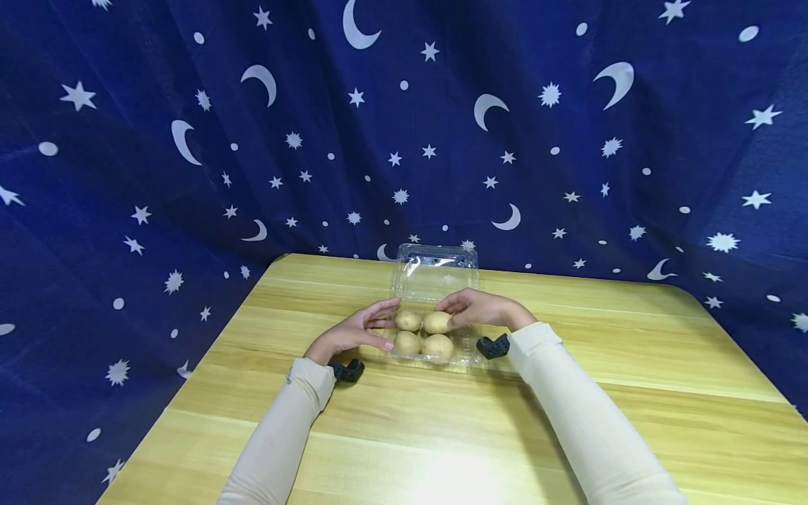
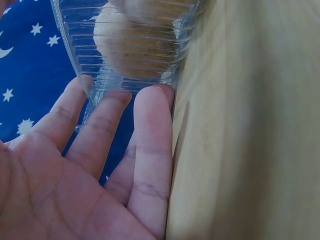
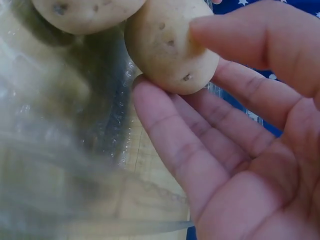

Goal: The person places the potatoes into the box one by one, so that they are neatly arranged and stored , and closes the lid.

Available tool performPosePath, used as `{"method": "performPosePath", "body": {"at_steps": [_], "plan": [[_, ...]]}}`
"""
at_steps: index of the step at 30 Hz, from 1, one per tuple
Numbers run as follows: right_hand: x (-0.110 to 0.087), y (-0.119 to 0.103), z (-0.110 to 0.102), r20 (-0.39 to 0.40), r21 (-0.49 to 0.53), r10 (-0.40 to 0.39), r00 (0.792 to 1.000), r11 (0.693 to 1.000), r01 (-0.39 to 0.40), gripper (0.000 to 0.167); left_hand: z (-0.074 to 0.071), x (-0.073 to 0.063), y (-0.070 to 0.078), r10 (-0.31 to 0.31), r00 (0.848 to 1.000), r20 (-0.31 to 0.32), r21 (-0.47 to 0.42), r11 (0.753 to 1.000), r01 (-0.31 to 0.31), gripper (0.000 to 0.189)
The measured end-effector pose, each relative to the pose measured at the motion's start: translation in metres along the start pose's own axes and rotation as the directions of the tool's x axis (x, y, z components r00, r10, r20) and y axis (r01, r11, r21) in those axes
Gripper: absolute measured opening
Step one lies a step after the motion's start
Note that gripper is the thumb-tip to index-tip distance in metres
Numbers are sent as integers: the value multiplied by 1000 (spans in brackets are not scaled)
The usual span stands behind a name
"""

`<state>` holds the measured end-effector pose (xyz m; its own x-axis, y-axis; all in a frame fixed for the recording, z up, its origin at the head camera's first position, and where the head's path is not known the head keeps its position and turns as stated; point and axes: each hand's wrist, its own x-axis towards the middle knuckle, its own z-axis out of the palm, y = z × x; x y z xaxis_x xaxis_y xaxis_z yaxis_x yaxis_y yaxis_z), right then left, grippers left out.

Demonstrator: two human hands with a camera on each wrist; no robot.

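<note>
Several pale yellow potatoes [image 1: 407, 343] sit in the left part of a clear plastic clamshell box [image 1: 466, 344], whose ribbed lid [image 1: 435, 279] stands raised at the back. My right hand [image 1: 485, 308] pinches the far right potato [image 3: 167, 47] between thumb and fingers, reaching over the box from the right. On the other side my left hand [image 1: 356, 331] has its fingers spread, with the fingertips at the box's left wall. In the left wrist view those fingers are nearly straight against the ribbed plastic, and a potato [image 2: 135, 47] shows through it.
The box stands on a light wooden table [image 1: 379, 435], toward its far edge. Behind hangs a dark blue curtain [image 1: 442, 105] with white moons and stars. Black wrist devices [image 1: 348, 370] stick out beside both sleeves.
</note>
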<state>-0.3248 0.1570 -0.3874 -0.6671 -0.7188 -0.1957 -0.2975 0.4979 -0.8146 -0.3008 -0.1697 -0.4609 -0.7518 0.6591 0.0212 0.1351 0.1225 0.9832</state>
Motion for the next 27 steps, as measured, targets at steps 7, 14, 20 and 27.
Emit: {"method": "performPosePath", "body": {"at_steps": [7,14,20,27], "plan": [[-1,-4,-1,21,-89,-12,1000,996,14,49,0,0,1,-7,1000,-3,0,1000,7,100],[0,-8,2,-24,-165,0,1000,986,-4,41,1,0,1,-6,1000,-3,-4,1000,6,100],[3,-9,2,-126,-255,-8,992,967,-25,34,1,1,0,-2,1000,-2,-6,1000,2,101],[-1,-7,0,-169,-179,9,986,983,-40,32,1,0,1,-2,1000,-2,-5,1000,2,100]]}}
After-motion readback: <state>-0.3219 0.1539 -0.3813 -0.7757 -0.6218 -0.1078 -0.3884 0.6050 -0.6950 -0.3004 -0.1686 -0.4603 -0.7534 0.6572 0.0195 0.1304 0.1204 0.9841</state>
